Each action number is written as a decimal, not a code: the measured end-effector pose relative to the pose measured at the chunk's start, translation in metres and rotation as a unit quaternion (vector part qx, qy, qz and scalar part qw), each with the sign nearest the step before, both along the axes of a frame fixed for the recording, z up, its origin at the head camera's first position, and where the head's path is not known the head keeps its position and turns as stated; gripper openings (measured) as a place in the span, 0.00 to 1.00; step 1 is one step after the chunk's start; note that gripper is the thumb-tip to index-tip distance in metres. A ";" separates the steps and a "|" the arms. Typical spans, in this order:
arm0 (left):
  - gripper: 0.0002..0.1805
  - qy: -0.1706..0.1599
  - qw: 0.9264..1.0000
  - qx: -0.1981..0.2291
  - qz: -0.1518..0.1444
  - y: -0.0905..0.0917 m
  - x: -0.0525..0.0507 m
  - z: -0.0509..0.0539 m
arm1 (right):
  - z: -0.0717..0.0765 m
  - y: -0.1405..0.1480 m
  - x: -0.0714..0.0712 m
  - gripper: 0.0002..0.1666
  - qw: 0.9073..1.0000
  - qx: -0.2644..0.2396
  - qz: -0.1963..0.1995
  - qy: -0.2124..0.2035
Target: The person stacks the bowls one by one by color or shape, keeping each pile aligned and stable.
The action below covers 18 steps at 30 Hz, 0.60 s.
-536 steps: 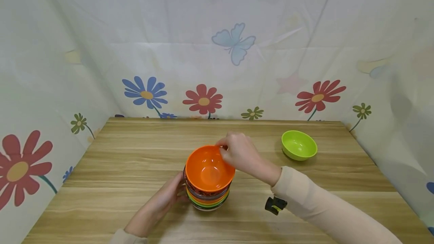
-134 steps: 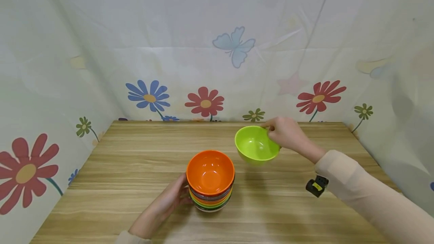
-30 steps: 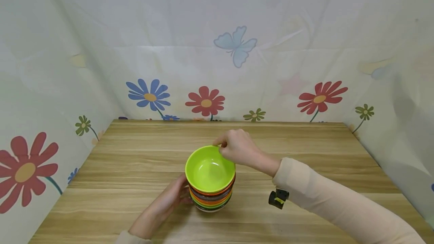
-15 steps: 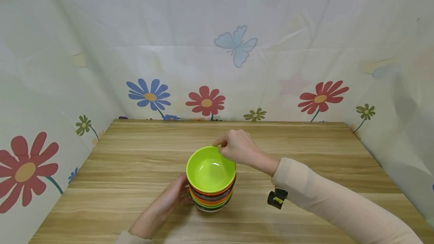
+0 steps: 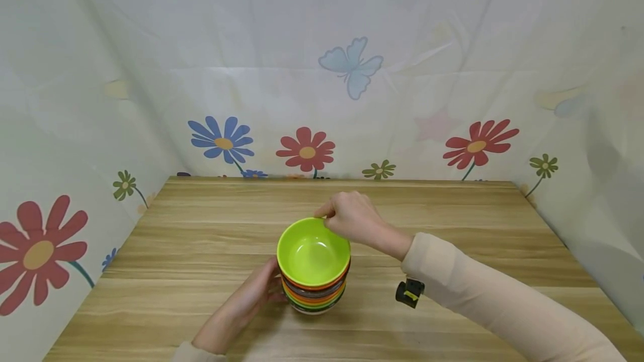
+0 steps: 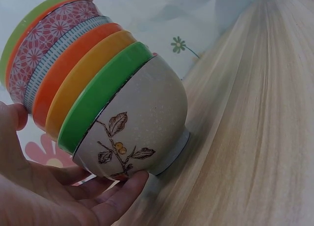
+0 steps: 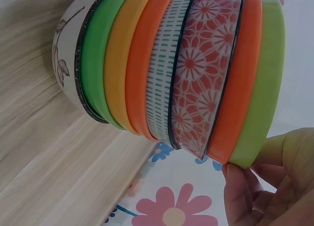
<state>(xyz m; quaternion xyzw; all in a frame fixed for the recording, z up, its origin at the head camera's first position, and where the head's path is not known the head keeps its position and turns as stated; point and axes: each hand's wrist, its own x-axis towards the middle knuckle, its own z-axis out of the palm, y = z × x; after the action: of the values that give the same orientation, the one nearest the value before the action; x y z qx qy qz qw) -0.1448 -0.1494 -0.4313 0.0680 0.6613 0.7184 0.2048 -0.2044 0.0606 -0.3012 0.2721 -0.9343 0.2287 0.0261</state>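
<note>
A stack of nested bowls stands upright on the table, topped by a lime green bowl [image 5: 313, 253]. Under it sit an orange bowl [image 7: 238, 84], a red flower-patterned bowl [image 7: 208, 64], a white bowl with green dashes [image 7: 167, 74] and several plain coloured ones. The lowest is a cream bowl [image 6: 152, 113] with a painted twig. My right hand [image 5: 354, 219] pinches the lime bowl's far right rim between thumb and fingers. On the stack's left side, my left hand [image 5: 249, 295] rests its extended fingers against the cream bowl, thumb touching higher up.
The wooden table [image 5: 216, 222] reaches back to a white cloth backdrop [image 5: 251, 88] printed with flowers and a butterfly. More of this cloth hangs at both sides. A small black camera [image 5: 410, 293] sits by the right sleeve.
Earlier, the lime green bowl stood at the table's back right; my right hand carried it left onto the orange bowl. Over the last second almost nothing has moved.
</note>
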 end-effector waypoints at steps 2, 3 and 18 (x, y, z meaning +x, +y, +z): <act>0.38 0.002 1.000 0.001 -0.002 0.000 0.000 0.000 | 0.000 0.000 0.000 0.16 1.000 0.002 0.003 0.007; 0.38 0.003 1.000 0.001 -0.004 0.000 0.000 0.000 | 0.000 0.000 0.000 0.16 1.000 0.003 0.004 0.010; 0.38 -0.002 1.000 0.001 0.002 0.001 0.001 0.001 | -0.002 -0.001 0.002 0.16 1.000 0.008 -0.012 0.013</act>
<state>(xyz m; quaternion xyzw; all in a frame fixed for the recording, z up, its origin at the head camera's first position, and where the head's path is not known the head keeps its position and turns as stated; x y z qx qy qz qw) -0.1440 -0.1484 -0.4302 0.0659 0.6604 0.7195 0.2046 -0.2025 0.0600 -0.3035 0.2642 -0.9389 0.2171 0.0389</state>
